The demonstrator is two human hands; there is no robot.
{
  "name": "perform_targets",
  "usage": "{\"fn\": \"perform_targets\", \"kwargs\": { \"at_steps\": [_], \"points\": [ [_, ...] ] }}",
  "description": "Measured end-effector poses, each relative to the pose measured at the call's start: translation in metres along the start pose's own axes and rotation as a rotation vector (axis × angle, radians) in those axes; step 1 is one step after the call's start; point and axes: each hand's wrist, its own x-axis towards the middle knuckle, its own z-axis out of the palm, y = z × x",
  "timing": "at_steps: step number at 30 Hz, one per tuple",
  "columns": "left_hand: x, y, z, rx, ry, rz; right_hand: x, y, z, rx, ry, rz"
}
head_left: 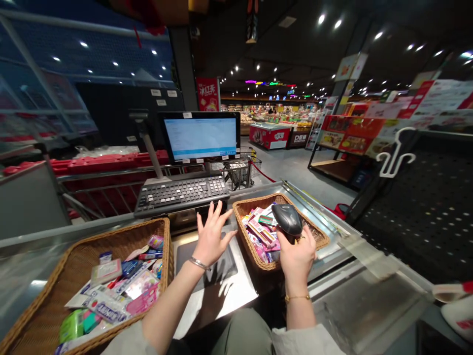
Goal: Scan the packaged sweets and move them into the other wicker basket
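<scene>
Scanner point(287, 220), black and handheld, was held in the right hand point(296, 255), whose fingers wrapped closed around it, with the scanner's underside hidden by the hand. It hung over the wicker basket point(251, 203) just right of the keyboard point(181, 195). Packets point(261, 230) filled that basket, most of their print too small to read. The left hand point(212, 235) was spread wide with its fingers apart, in front of the keyboard and above a dark plate point(186, 259); it seemed to touch nothing. A second basket point(121, 236) stood left of the keyboard, its near corner cut off by the frame. A monitor point(201, 139) stood behind the keyboard.
</scene>
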Motion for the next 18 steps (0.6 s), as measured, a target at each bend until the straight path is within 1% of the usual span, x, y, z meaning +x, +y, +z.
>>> {"fn": "perform_targets", "kwargs": {
  "at_steps": [3,7,11,15,18],
  "points": [
    [-0.016,-0.021,-0.017,0.015,0.025,-0.066,-0.007,-0.012,0.008,0.014,-0.048,-0.053],
    [-0.035,-0.048,-0.034,0.036,0.045,-0.115,-0.024,-0.026,0.019,0.052,-0.110,-0.155],
    [-0.054,-0.069,-0.044,0.059,0.054,-0.156,-0.045,-0.037,0.028,0.061,-0.180,-0.225],
    [-0.075,-0.086,-0.053,0.073,0.030,-0.221,-0.062,-0.047,0.035,0.081,-0.253,-0.284],
    [-0.091,-0.099,-0.063,0.091,0.011,-0.275,-0.074,-0.056,0.039,0.092,-0.285,-0.331]
  ]
}}
